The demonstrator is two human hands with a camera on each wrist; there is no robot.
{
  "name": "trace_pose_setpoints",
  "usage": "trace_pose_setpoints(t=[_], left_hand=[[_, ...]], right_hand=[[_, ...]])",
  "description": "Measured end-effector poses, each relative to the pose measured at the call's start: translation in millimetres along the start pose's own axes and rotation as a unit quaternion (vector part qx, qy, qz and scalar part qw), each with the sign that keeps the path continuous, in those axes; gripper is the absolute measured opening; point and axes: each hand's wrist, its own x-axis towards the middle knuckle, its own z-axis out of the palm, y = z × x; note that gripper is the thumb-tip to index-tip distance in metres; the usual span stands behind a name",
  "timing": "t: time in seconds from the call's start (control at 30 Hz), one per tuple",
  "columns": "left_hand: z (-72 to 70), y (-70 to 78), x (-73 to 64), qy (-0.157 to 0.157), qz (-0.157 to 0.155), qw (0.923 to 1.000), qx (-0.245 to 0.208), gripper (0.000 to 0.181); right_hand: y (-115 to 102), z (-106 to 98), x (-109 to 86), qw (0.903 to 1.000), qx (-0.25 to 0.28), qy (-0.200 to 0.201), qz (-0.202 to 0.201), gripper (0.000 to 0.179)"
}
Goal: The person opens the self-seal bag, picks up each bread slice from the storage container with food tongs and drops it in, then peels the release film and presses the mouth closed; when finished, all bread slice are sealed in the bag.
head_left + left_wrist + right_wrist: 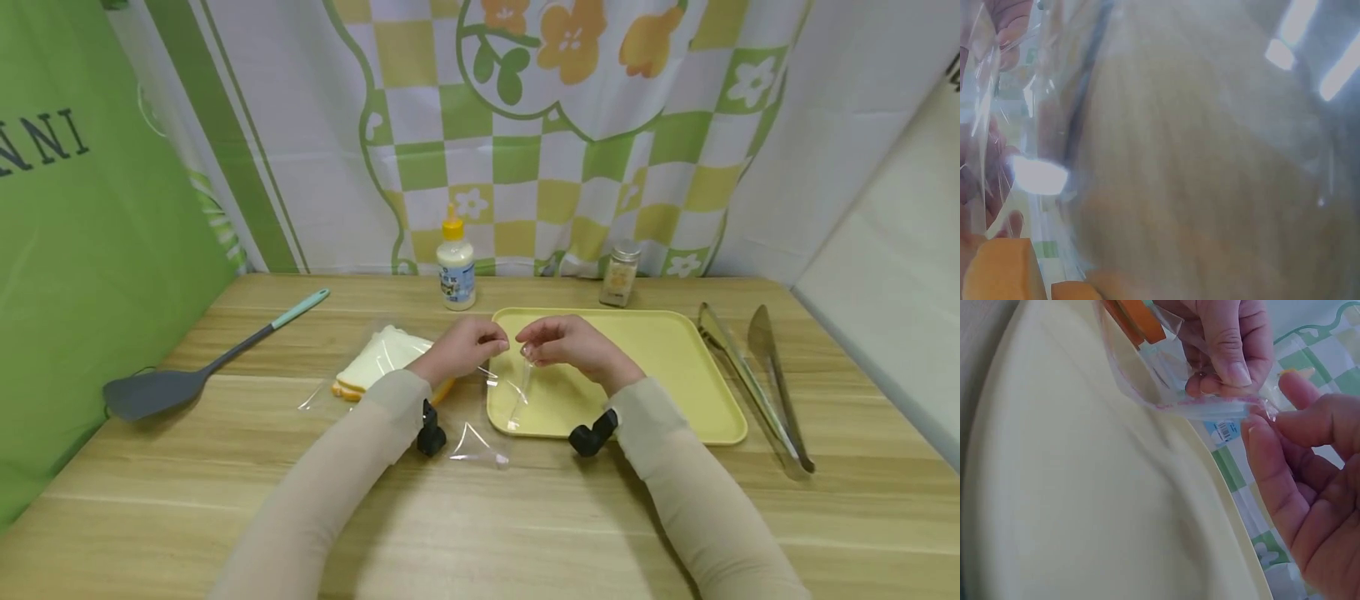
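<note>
A clear plastic bag lies partly on the table, its open end raised between the two hands. Bread slices with orange-brown crust, like a sandwich, are inside its left part; orange crust edges also show in the left wrist view. My left hand pinches the bag near its edge, thumb over curled fingers. Facing it, my right hand pinches the end of the bag's edge strip between thumb and forefinger. Both hands are over the left part of a yellow tray.
A spatula lies at the left. Behind the hands stand a yellow-capped squeeze bottle and a small glass shaker jar. Metal tongs rest right of the tray. A checkered curtain hangs behind the table.
</note>
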Motion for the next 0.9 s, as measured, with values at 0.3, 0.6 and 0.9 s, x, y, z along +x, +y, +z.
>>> trace_pose_setpoints(t=[0.3, 0.6, 0.9], left_hand=[[1.4, 0.0, -1.0, -0.007, 0.006, 0.9999, -0.005, 0.015], [1.0, -1.1, -1.1, -0.009, 0.001, 0.9999, -0.011, 0.015], [0.5, -0.8, -0.9, -0.009, -0.003, 0.9999, -0.009, 0.015]], right_hand=[[-2.5, -1.1, -2.4, 0.9977, -0.065, -0.015, -0.011, 0.028], [-5.4, -0.2, -3.0, 0.9956, -0.092, -0.006, -0.015, 0.021], [-2.7, 0.0, -0.9, 0.9949, -0.1, 0.004, -0.015, 0.016]])
